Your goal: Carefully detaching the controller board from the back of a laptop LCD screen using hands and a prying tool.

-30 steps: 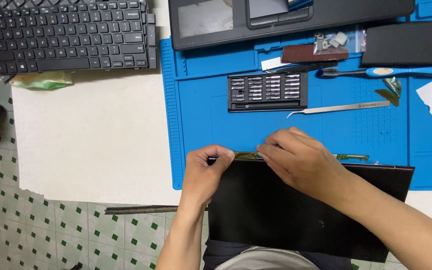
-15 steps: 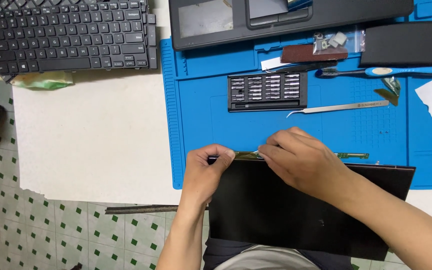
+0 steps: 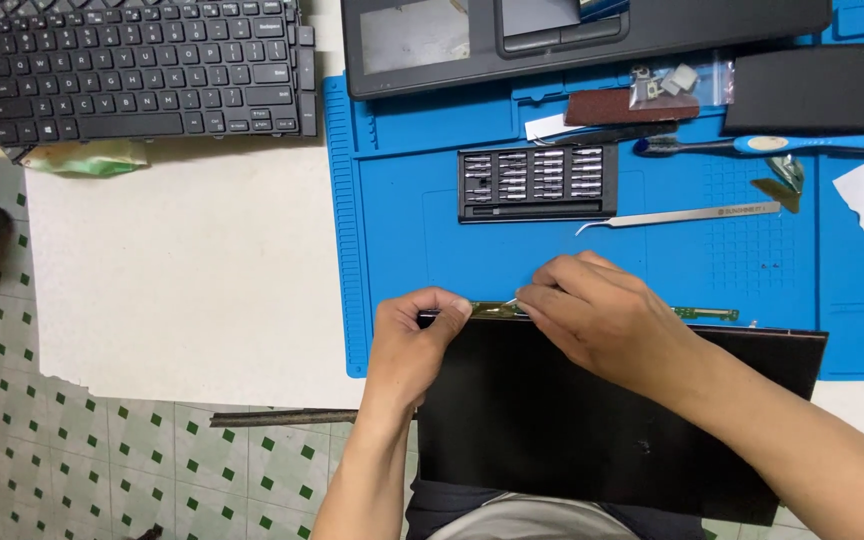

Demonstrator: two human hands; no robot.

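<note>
A black flat screen panel (image 3: 592,420) lies face down at the near edge of the blue work mat (image 3: 402,260), overhanging toward me. A thin green circuit strip (image 3: 702,313) runs along its far edge. My left hand (image 3: 414,340) grips the panel's far left corner, thumb on top. My right hand (image 3: 602,315) rests over the middle of the far edge, its fingertips pinching at the strip near a bit of clear tape.
On the mat lie a black screwdriver bit set (image 3: 537,182), metal tweezers (image 3: 682,215), a blue-handled brush (image 3: 772,145) and a small parts bag (image 3: 677,82). A black keyboard (image 3: 132,65) sits far left on the white table (image 3: 182,280). A laptop shell (image 3: 582,35) lies beyond.
None of note; both hands hold their places on the panel's far edge, with only slight finger movement of the right hand.
</note>
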